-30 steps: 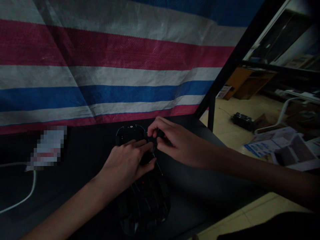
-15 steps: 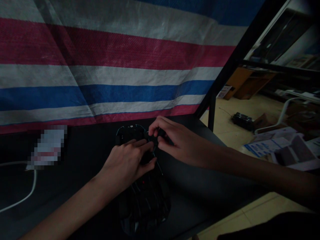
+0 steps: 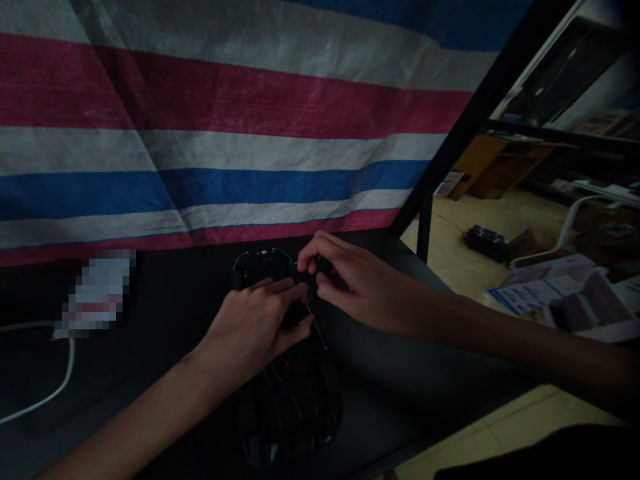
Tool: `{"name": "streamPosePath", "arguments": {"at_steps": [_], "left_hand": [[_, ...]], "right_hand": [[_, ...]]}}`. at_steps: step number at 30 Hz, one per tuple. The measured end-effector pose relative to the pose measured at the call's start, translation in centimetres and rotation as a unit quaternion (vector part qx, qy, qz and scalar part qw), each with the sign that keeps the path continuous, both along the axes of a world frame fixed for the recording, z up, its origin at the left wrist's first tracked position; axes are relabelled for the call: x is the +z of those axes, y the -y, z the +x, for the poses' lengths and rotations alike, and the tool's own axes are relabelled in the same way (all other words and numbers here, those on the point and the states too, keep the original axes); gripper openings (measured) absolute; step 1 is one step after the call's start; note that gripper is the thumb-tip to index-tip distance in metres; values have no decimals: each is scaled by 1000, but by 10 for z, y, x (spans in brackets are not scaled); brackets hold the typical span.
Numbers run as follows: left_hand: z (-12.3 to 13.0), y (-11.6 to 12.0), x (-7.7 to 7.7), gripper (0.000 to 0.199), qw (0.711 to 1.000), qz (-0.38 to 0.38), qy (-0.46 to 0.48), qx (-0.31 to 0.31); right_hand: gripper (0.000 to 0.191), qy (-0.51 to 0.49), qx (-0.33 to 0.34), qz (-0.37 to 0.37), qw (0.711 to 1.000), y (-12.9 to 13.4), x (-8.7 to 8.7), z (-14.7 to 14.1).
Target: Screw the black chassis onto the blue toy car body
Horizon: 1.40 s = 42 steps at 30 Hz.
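Observation:
A black toy car [image 3: 295, 407] with thin pale-blue edge lines and a small red light lies lengthwise on the black tabletop [image 3: 185, 313]. My left hand [image 3: 260, 317] lies across its middle, with the fingers over the far side and the thumb bent toward me, gripping the body. At the car's right edge, my right hand [image 3: 343, 277] is curled, its thumb and fingers drawn together close to the left fingertips. Whatever those right fingers pinch is too dark and covered to make out. The part of the car under my left palm is hidden.
Striped woven sheeting [image 3: 250, 153] hangs behind the table. A blurred flat item [image 3: 97, 293] and a white cable [image 3: 67, 377] lie at left. A black metal post [image 3: 424, 227] stands at the far right corner. Boxes [image 3: 590, 307] and another dark vehicle-like object [image 3: 485, 241] are on the floor.
Almost nothing differs. Both hands keep their places on and beside the toy car, and the view has shifted very slightly.

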<state>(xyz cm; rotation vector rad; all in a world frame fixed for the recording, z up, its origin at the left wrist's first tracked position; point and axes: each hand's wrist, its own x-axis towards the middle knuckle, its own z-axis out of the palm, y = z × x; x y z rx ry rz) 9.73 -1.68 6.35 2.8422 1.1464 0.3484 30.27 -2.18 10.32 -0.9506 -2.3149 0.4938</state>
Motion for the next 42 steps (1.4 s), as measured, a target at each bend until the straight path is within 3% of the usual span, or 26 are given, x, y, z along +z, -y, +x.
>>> {"name": "streamPosePath", "arguments": {"at_steps": [9,14,17,22,24,27,31,36,39,42], "left_hand": [[-2,-1,-3,29,1000,9,3,2],[-1,0,-2,30,1000,5,7,-4],[-1,1,-1,30,1000,7,5,-2],[-1,0,-4,28,1000,14,10,-5],[-2,0,-5,28,1000,12,13,-7],[-2,-1,-6,30,1000,10,10,-6],[-2,0,-5,30,1000,0,9,-5],[-3,1,-3,29,1000,-5,10,-8],[-3,1,-3,29,1000,-4,9,-8],[-3,0,-3,31,1000,-6,8,-6]], "right_hand": [[28,8,-9,-6,1000,-1,-2,0],[18,22,-21,-5,1000,1,-2,-2],[16,46,-50,-10,998,2,0,-3],[16,161,-124,43,978,-1,5,0],[9,156,-106,21,982,-1,8,2],[18,121,-65,-16,990,1,13,4],[10,169,-131,-9,977,2,16,3],[13,120,-47,-66,989,0,17,3],[10,128,-73,-55,988,0,18,3],[6,127,-51,-67,988,1,19,3]]}}
